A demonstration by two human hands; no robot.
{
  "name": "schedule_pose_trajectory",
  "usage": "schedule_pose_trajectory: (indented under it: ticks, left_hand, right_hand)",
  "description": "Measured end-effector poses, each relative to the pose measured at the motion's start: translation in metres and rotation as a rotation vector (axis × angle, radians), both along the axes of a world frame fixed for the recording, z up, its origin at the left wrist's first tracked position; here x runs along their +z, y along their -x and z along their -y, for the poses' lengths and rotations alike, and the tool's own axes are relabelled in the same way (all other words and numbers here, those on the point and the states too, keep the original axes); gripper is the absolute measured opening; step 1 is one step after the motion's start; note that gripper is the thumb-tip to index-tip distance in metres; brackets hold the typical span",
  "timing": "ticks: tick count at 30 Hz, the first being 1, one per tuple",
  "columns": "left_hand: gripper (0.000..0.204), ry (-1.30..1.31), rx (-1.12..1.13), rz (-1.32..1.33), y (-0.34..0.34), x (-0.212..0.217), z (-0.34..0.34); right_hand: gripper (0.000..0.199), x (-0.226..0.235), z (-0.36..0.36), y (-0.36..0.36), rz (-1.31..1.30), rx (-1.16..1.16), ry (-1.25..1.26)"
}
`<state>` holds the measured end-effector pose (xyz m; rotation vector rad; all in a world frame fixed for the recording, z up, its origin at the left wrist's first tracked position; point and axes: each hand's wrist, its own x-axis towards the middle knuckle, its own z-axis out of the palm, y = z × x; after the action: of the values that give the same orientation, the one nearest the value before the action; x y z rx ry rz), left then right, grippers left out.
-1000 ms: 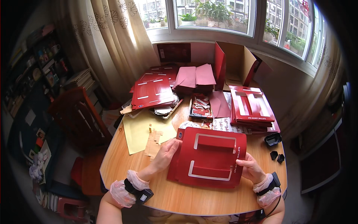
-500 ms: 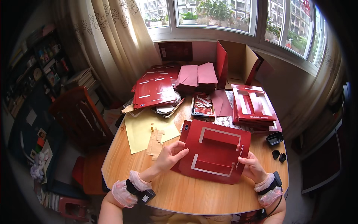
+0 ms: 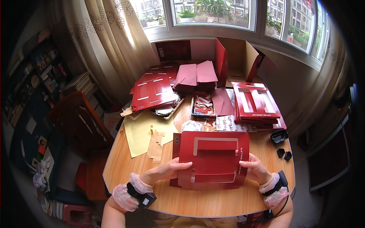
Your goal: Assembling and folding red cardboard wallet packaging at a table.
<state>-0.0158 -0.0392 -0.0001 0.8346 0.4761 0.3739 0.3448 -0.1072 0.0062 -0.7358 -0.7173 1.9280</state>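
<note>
Between my hands is a red printed cardboard sleeve (image 3: 216,169) with pale-edged window cut-outs, held above the near part of the table. Closed on its left edge, my left hand (image 3: 167,170) has the thumb on the front and the other fingers mostly hidden behind. My right hand (image 3: 257,169) pinches the right edge, thumb in front. A darker red layer (image 3: 176,143) shows behind the sleeve along its left side. Whether it is a separate piece, I cannot tell.
Flat red cards (image 3: 152,91) are stacked back left, near pink envelopes (image 3: 206,72). Folded red sleeves (image 3: 262,108) pile up at right. A small tray (image 3: 203,105), yellow paper (image 3: 133,135), tan strips (image 3: 155,147), black plastic parts (image 3: 279,136) and an open carton (image 3: 238,62) surround the work area.
The sleeve has turned from a slant to nearly square with me and shifted slightly left. Both hands still grip its side edges. The whole view has shifted a little.
</note>
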Motion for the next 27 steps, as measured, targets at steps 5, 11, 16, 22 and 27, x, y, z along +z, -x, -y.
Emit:
schedule_pose_trajectory:
  ticks: [5,11,16,22,27]
  left_hand:
    - [0.053,0.04,0.012,-0.033,-0.001,0.003,0.001]
    - [0.05,0.036,0.042,-0.04,0.001,0.005,0.002]
    - [0.047,0.029,0.124,0.018,0.001,0.003,0.002]
    - [0.048,0.083,0.14,0.019,0.004,0.001,-0.002]
    - [0.053,0.138,0.282,0.108,0.005,-0.001,-0.006]
  right_hand:
    - [0.046,0.002,0.001,0.001,0.014,0.009,-0.004]
    - [0.047,0.007,0.005,0.004,0.162,0.001,-0.022]
    - [0.056,0.014,0.008,0.008,0.068,-0.082,0.011]
    - [0.05,-0.011,0.001,-0.006,-0.142,-0.066,-0.09]
    - [0.05,-0.009,-0.002,-0.005,0.087,-0.105,-0.424]
